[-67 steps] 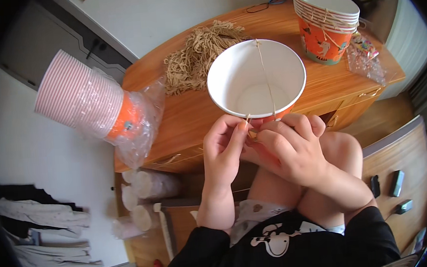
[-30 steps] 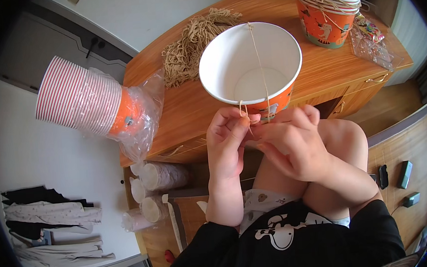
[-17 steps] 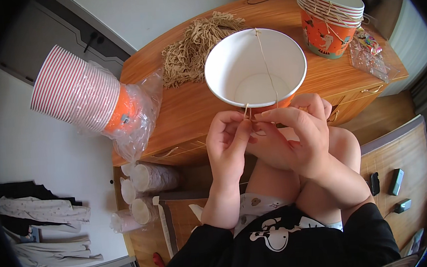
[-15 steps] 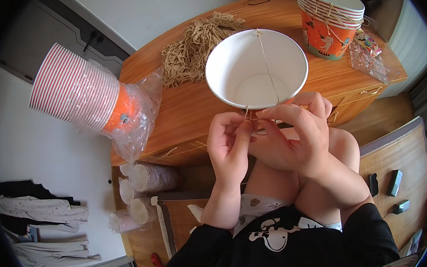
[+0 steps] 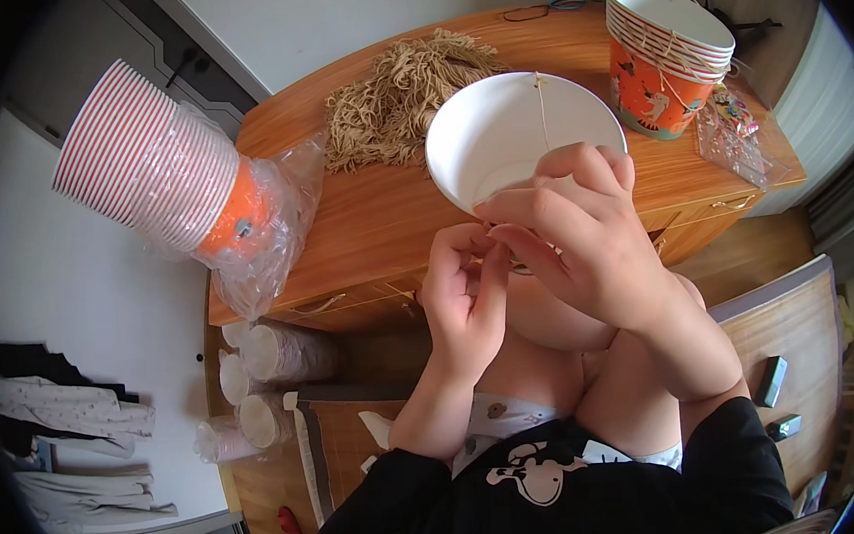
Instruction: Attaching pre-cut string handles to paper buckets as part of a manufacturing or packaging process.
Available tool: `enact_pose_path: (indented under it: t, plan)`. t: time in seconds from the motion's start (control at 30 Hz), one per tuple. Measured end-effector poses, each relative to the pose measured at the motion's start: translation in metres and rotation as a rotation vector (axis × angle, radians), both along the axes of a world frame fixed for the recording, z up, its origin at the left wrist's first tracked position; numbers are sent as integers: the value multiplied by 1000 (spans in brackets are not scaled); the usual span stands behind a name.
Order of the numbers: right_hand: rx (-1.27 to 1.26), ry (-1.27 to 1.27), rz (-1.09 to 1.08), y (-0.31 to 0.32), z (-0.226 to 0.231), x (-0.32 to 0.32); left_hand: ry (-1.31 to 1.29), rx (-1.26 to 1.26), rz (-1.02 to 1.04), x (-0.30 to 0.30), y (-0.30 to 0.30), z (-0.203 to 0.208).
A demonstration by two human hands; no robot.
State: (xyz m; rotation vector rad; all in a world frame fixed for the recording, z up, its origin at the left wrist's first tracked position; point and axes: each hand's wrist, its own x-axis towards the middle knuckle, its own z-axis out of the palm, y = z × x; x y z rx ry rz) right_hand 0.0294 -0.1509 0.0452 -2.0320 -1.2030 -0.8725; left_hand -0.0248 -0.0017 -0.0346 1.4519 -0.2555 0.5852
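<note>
A white paper bowl [image 5: 512, 130] with an orange outside is held above the wooden table's near edge. A thin tan string [image 5: 541, 107] runs across its mouth from the far rim. My right hand [image 5: 585, 239] covers the bowl's near rim and holds it, fingertips pinched at the edge. My left hand [image 5: 465, 299] sits just left of it, thumb and fingers pinching the string's near end at the rim. The exact spot where the string meets the rim is hidden by my fingers.
A pile of tan string pieces [image 5: 399, 103] lies on the wooden table [image 5: 364, 232]. A stack of strung orange bowls [image 5: 666, 57] stands at the far right, beside a clear bag [image 5: 737, 132]. A wrapped bowl stack [image 5: 164, 172] lies left. More cup stacks [image 5: 268, 355] lie on the floor.
Both hands have stayed at the bowl's near rim. My right hand has shifted up over the rim, and the bowl is tipped a little more toward me.
</note>
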Motion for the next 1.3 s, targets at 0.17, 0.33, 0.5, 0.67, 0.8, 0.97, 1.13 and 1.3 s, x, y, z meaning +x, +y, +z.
enact_pose_path:
  t: [0.17, 0.33, 0.5, 0.67, 0.8, 0.97, 1.13, 1.3]
  plan:
    - [81, 20, 12, -1, -6, -1, 0, -67, -34, -1, -3, 5]
    - [87, 48, 65, -6, -7, -1, 10, -94, -29, -1, -2, 4]
    - [103, 44, 82, -7, -6, 0, -11, -68, 49, -4, 2, 3]
    - [141, 59, 69, -5, -12, 0, -72, -47, 106, -1, 3, -4]
    - [201, 28, 40, -3, -18, -1, -142, 24, 269, 3, -3, -3]
    - [236, 7, -8, -4, -25, -1, -95, 14, 286, 3, -7, 2]
    - [243, -27, -7, -4, -25, -1, -105, 96, 312, 5, -4, 0]
    - [233, -23, 3, -4, -27, 0, -93, 115, 300, 2, -7, 4]
